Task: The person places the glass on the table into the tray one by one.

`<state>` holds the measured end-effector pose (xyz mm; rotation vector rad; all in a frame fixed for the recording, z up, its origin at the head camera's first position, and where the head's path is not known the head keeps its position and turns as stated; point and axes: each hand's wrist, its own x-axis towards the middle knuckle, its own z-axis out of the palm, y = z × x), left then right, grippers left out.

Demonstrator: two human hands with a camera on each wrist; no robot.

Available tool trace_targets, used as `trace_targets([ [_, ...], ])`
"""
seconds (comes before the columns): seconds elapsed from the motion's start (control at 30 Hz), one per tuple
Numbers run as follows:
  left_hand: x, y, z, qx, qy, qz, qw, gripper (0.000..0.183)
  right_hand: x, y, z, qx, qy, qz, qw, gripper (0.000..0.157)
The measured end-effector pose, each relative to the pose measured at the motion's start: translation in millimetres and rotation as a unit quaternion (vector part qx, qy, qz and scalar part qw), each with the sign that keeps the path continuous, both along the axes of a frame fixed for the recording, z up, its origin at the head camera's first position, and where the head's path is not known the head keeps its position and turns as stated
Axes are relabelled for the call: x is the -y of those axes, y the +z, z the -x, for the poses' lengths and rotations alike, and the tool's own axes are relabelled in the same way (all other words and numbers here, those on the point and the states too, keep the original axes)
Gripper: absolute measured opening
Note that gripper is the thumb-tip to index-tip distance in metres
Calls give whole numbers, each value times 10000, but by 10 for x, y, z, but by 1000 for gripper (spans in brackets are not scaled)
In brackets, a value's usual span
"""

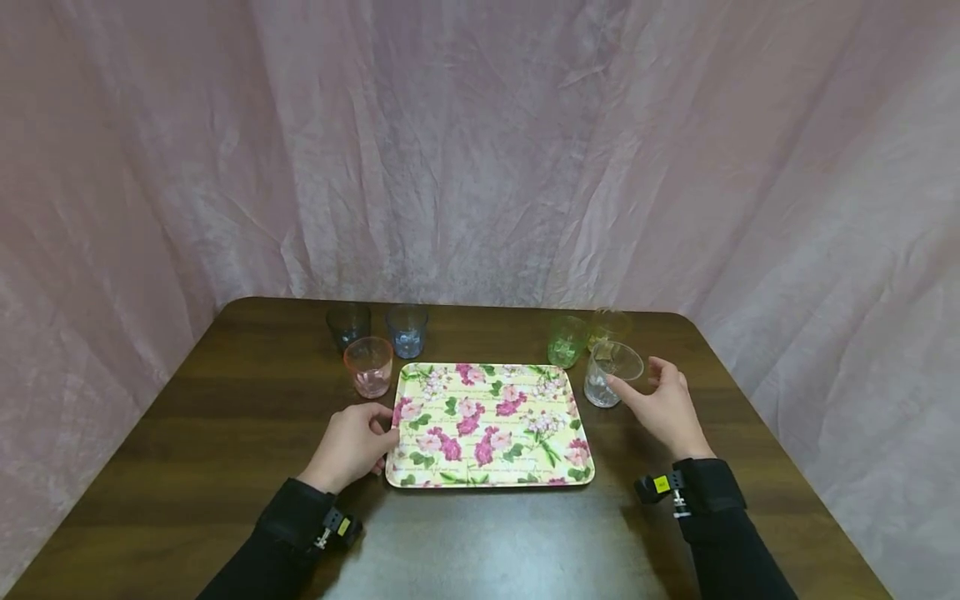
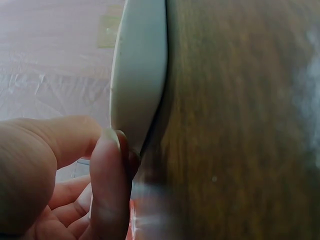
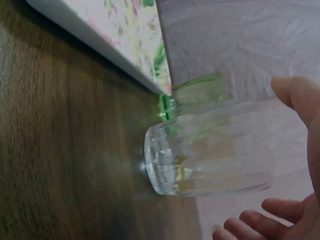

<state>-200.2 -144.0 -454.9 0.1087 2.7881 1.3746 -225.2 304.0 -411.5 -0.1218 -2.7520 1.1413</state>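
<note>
A rectangular tray (image 1: 468, 408) with a pink flower print lies on the table. My left hand (image 1: 351, 446) pinches the tray's left rim between thumb and fingers. The left wrist view shows the tray's pale side wall (image 2: 140, 60) with the fingertips at its corner. To the right of the tray stands a clear drinking glass (image 1: 602, 387), upright. My right hand (image 1: 667, 408) is beside this glass, thumb and fingers spread on either side of it. In the right wrist view a gap shows between the fingers and the clear glass (image 3: 215, 155).
Behind the clear glass stand a green glass (image 1: 567, 342) and a yellow glass (image 1: 609, 325). At the tray's back left are a pink glass (image 1: 369, 371), a dark glass (image 1: 348, 327) and a blue glass (image 1: 407, 332). A pale curtain (image 1: 480, 150) hangs behind the wooden table (image 1: 225, 442).
</note>
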Motion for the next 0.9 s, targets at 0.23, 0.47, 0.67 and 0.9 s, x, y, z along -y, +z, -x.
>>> trace_targets([
  [0.23,-1,-4,-17,182,83,-8,9998,28,-19,-169,136,273,284,373,9985,109],
  [0.47,1,8,-9,175,103,-97,9997,27,-32,-291,253,240,386,793,9958,108],
  [0.67,7,-14,-1,154,113,-84,9998,28,-24,-369,330,346,354,1256,9908,110],
  [0.9,4,-10,1,174,114,-50,9998,27,0,-449,377,468,417,1658,9842,109],
])
